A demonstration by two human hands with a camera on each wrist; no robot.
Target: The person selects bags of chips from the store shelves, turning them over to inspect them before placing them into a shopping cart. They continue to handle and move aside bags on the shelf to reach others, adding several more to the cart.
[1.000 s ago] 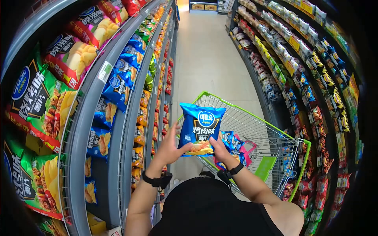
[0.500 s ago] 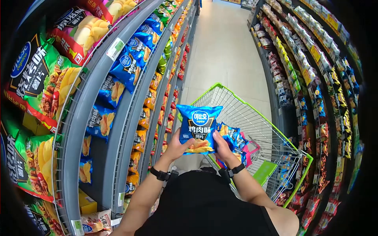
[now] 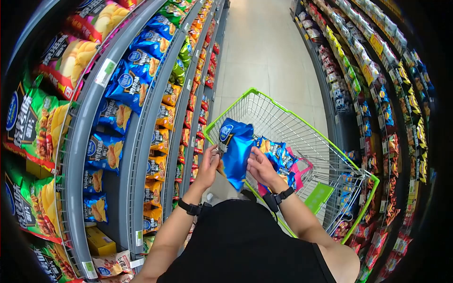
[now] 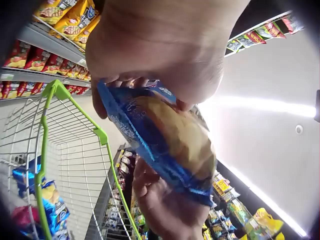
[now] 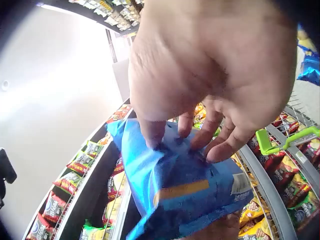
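Since the last half second, the blue chip bag (image 3: 237, 153) has swung round in the head view: front was square to the person, now it's twisted, logo at upper left, plain blue side showing. It's held up between left hand (image 3: 206, 169) and right hand (image 3: 262, 169), not in the cart (image 3: 376, 181). Other blue chip bags (image 3: 279, 155) lie in the cart by something pink (image 3: 298, 180). Reads as the bag being turned over in the hands, so handling goes on and no set-down is done.

Left wrist view: food picture faces this camera, bag slanted. Left thumb is at the bag, fingers bent by its upper edge, partly hidden; can't tell if they pinch. Right hand is below, against the bag's lower part.

Right wrist view: right thumb and fingers pinch the bag, denting the film. Barcode (image 5: 241, 183) and an orange strip (image 5: 182, 190) show, so likely the back. Stocked shelves behind.
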